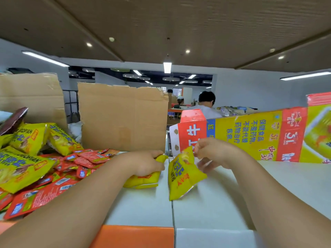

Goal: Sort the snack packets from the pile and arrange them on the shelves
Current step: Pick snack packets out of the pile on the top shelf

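A pile of snack packets [35, 163] covers the left of the white table [223, 199]: big yellow bags on top, several small red sachets [86, 161] below. My left hand [148, 163] grips a yellow packet [145, 179] lying flat at the table's middle. My right hand [213, 154] pinches the top corner of a second yellow packet [182, 174], which hangs tilted just above the table surface. The two packets sit side by side, a small gap apart.
Brown cardboard sheets [123, 117] stand upright behind the pile and hands. A yellow-and-red printed carton [250, 135] lies along the right rear of the table. An orange panel [136, 235] edges the near side. People sit in the background.
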`<state>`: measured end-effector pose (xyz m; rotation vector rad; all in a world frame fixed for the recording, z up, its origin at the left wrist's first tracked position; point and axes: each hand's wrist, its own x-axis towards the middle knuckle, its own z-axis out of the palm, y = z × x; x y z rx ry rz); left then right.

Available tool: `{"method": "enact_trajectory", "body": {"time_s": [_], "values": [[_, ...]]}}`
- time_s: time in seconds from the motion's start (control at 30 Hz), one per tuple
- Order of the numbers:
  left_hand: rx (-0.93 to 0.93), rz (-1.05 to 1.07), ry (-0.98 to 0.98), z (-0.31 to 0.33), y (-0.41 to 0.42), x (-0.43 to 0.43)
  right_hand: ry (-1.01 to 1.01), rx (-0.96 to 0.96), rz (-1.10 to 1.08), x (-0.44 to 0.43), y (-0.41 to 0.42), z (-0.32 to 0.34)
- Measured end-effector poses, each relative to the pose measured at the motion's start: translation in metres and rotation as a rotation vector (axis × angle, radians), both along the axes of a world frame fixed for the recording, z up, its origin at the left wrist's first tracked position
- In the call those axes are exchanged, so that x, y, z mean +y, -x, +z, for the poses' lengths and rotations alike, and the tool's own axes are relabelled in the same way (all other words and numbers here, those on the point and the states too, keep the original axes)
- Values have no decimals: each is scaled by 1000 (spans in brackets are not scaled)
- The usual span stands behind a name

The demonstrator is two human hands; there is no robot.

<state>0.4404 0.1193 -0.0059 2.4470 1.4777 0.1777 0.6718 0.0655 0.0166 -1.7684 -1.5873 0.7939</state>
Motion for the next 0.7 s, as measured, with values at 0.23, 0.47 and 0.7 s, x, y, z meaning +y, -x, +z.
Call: {"method": "enact_trajectory", "body": {"time_s": [0.23, 0.47, 0.7], "values": [[0, 12, -65, 0, 2, 4, -223, -561, -127, 0, 38, 0], [104, -17, -40, -1, -6, 0, 200, -885, 184, 3, 58, -12], [93, -15, -35, -1, -4, -5, 95, -811, 80, -1, 38, -8]]}}
